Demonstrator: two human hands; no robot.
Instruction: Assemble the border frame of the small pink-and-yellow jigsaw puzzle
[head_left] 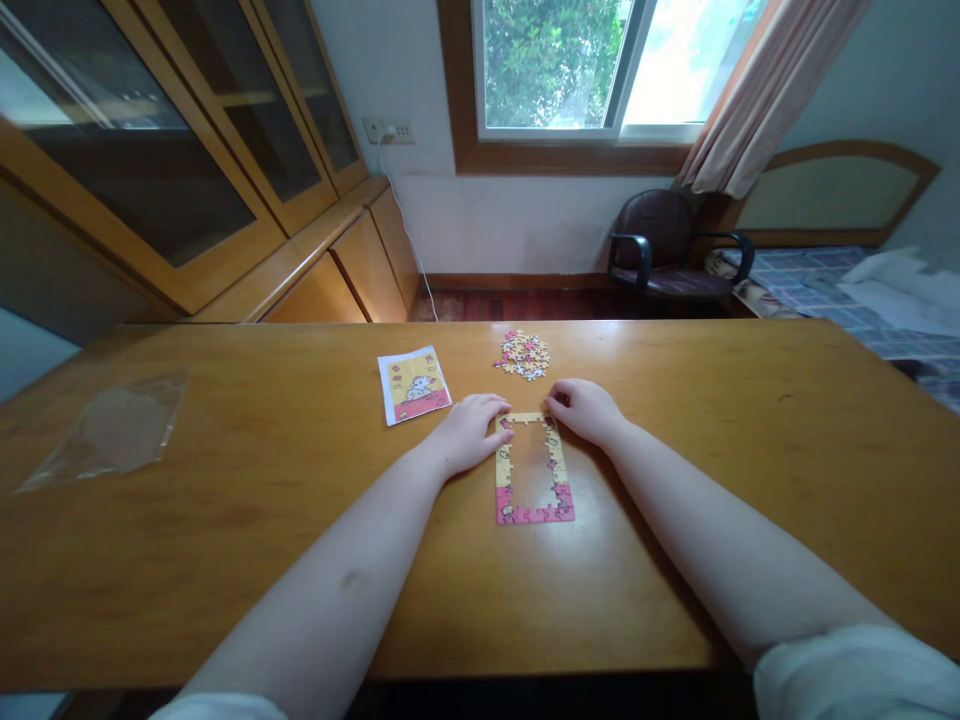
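Note:
A jigsaw border frame [532,512], yellow on top and pink at the bottom with a bare middle, lies on the wooden table [225,520]. My left hand [471,430] rests at its upper left corner, fingers curled down onto the edge pieces. At the upper right corner sits my right hand [583,408], fingers bent and pressing on the top edge. A pile of loose puzzle pieces [523,355] lies just beyond both hands. The reference picture card [413,384] is to the left of my left hand.
A crumpled clear plastic bag [112,430] lies at the table's left. Wooden cabinets with glass doors [187,150] stand along the left wall. Behind the table are a dark armchair [667,250], a window and a bed [862,290] at the right.

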